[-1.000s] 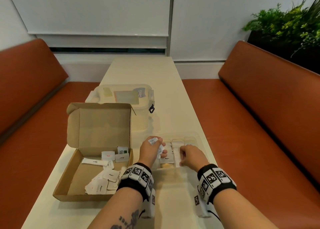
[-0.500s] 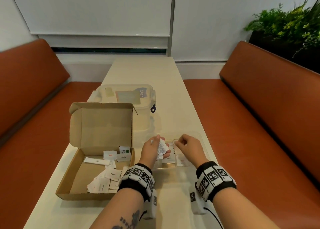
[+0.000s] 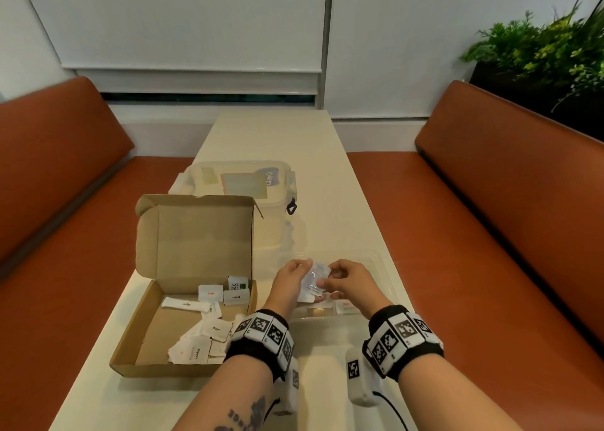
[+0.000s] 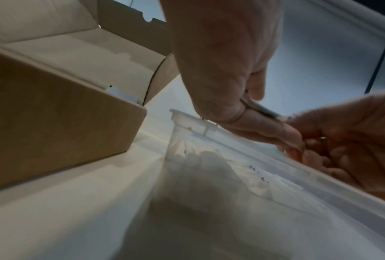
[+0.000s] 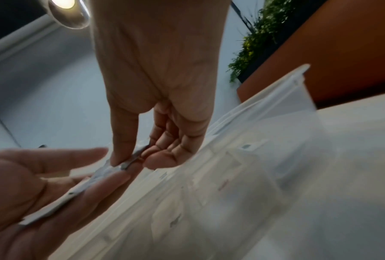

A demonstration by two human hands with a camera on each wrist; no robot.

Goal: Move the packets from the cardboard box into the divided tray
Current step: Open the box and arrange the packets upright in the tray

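Above the divided tray (image 3: 385, 267), both hands share one packet (image 3: 314, 278) — the left hand (image 3: 291, 280) holds it between thumb and fingers, while the right hand (image 3: 348, 282) pinches its edge with thumb and forefinger. More packets lie in the open cardboard box (image 3: 143, 342) at left — others rest in the tray.

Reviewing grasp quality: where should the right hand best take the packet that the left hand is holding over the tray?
Probably by its free right-hand edge, coming from the right: the packet is flat and thin, the left hand covers its other side, so a thumb-and-finger pinch by the right hand suits.
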